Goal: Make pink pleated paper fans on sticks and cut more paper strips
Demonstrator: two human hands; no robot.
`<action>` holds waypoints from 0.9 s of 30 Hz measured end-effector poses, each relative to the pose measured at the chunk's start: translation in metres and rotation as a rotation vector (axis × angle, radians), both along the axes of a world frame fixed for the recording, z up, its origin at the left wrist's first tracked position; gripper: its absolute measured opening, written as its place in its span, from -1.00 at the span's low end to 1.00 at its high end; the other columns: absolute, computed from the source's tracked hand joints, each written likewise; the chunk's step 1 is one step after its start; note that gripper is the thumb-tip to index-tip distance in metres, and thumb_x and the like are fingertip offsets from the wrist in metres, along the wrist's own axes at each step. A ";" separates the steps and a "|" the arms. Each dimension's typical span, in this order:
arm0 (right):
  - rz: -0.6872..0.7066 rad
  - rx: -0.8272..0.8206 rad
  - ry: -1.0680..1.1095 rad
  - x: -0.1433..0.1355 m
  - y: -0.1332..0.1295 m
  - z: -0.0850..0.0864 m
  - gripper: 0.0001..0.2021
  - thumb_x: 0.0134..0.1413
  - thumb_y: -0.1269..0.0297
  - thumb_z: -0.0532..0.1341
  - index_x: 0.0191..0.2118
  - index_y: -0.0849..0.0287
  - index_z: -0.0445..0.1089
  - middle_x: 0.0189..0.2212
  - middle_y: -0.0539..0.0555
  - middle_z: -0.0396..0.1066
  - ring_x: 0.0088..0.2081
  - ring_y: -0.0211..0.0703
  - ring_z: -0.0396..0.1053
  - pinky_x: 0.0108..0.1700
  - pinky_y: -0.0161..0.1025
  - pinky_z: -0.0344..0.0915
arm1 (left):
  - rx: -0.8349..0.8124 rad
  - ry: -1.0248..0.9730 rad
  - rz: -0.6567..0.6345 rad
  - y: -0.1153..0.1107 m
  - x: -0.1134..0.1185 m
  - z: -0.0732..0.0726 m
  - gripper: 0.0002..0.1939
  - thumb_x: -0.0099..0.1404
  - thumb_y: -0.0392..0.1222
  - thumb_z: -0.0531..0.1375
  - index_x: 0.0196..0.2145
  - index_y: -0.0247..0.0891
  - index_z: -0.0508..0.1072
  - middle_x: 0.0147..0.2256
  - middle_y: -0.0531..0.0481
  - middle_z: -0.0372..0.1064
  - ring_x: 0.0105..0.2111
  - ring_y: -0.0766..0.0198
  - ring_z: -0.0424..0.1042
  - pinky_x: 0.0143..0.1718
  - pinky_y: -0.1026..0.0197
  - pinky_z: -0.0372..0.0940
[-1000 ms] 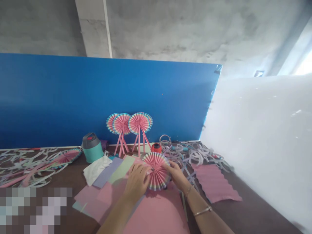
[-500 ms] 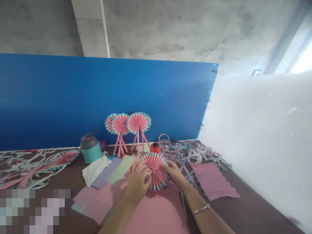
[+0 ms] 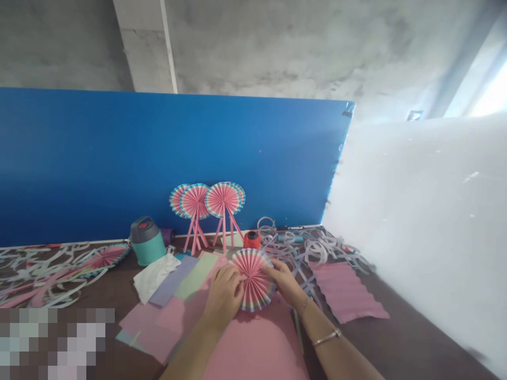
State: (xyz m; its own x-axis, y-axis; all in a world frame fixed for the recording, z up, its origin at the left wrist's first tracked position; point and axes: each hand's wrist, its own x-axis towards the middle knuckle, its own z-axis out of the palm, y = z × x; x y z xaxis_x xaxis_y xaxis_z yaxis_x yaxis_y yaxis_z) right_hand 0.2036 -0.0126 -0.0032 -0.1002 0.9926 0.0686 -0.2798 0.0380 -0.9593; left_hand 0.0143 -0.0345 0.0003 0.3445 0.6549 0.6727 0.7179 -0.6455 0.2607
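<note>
Left hand [image 3: 225, 293] and right hand [image 3: 285, 281] pinch a full-circle pleated disc [image 3: 258, 287], no sticks visible; stick-legged fans [image 3: 222, 200] stand near the desk's [image 3: 113, 293] back edge.

Paper fans with handles [image 3: 224, 200] are leaning against a partition [image 3: 158, 148] at the back of a worktop [image 3: 412, 343], an insulated jug [image 3: 148, 248] standing to their left. A loose fan [image 3: 109, 257] is lying left of the jug among paper strips [image 3: 43, 266]. In front, paper sheets [image 3: 253, 351] are spreading beneath both hands, which are flanking a round pleated fan [image 3: 257, 285], with a small container [image 3: 252, 241] sitting behind it. Farther right, a crimped sheet [image 3: 348, 293] is lying before a tangle of strips [image 3: 317, 252], left of a wall [image 3: 435, 200].
</note>
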 end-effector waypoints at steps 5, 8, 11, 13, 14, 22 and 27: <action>-0.009 -0.016 0.022 0.000 -0.001 0.004 -0.62 -0.34 0.05 0.43 -0.38 0.22 0.51 -0.50 0.06 0.51 -0.40 -0.05 0.45 -0.29 -0.17 0.32 | -0.010 0.017 0.017 -0.001 0.003 0.002 -0.82 0.19 -0.42 0.05 -0.49 -0.21 0.33 -0.43 0.00 0.33 -0.34 0.21 0.33 -0.21 0.10 0.21; -0.013 -0.048 0.038 0.000 0.000 0.003 -0.62 -0.36 0.08 0.44 -0.38 0.24 0.50 -0.51 0.06 0.51 -0.42 -0.05 0.46 -0.31 -0.18 0.32 | 0.003 0.006 0.030 -0.002 0.004 0.001 -0.81 0.19 -0.42 0.03 -0.52 -0.21 0.30 -0.46 0.01 0.32 -0.38 0.22 0.32 -0.25 0.13 0.22; 0.012 -0.079 0.060 0.001 0.000 0.001 -0.66 -0.32 0.12 0.43 -0.37 0.24 0.50 -0.49 0.07 0.52 -0.41 -0.05 0.47 -0.33 -0.21 0.32 | 0.004 -0.013 0.070 -0.002 0.004 -0.001 -0.80 0.17 -0.43 0.02 -0.53 -0.20 0.28 -0.51 0.03 0.30 -0.43 0.22 0.31 -0.29 0.14 0.22; 0.036 -0.100 0.081 0.001 0.000 0.000 -0.68 -0.28 0.15 0.42 -0.36 0.23 0.49 -0.48 0.07 0.52 -0.39 -0.04 0.48 -0.33 -0.22 0.33 | 0.012 -0.025 0.083 -0.002 0.004 -0.002 -0.81 0.17 -0.43 0.02 -0.50 -0.20 0.29 -0.51 0.02 0.32 -0.43 0.22 0.32 -0.29 0.14 0.22; 0.045 -0.107 0.089 0.001 -0.001 -0.001 -0.70 -0.27 0.16 0.42 -0.36 0.22 0.49 -0.48 0.07 0.52 -0.39 -0.05 0.48 -0.33 -0.22 0.33 | 0.018 -0.031 0.082 -0.002 0.004 -0.002 -0.82 0.18 -0.43 0.02 -0.47 -0.20 0.31 -0.49 0.02 0.35 -0.42 0.21 0.34 -0.28 0.13 0.22; 0.050 -0.119 0.129 -0.001 -0.001 0.001 -0.71 -0.28 0.19 0.42 -0.38 0.24 0.47 -0.45 0.10 0.53 -0.34 -0.01 0.50 -0.29 -0.19 0.36 | 0.046 -0.043 0.034 0.000 0.004 -0.005 -0.80 0.18 -0.44 0.03 -0.35 -0.20 0.35 -0.39 -0.01 0.44 -0.34 0.18 0.40 -0.21 0.09 0.23; 0.069 -0.107 0.166 -0.002 -0.001 0.003 -0.72 -0.27 0.20 0.42 -0.38 0.25 0.49 -0.45 0.10 0.54 -0.31 0.01 0.50 -0.22 -0.16 0.36 | 0.057 -0.075 0.049 0.000 0.005 -0.005 -0.82 0.20 -0.41 0.03 -0.33 -0.19 0.36 -0.40 -0.01 0.44 -0.36 0.18 0.41 -0.23 0.10 0.23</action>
State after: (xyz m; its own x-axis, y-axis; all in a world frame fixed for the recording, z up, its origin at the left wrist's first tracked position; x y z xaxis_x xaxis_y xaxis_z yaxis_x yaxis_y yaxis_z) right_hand 0.2017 -0.0138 -0.0004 -0.1639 0.9863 -0.0160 -0.4329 -0.0864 -0.8973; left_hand 0.0193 -0.0348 -0.0048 0.2606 0.6293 0.7321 0.7285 -0.6258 0.2785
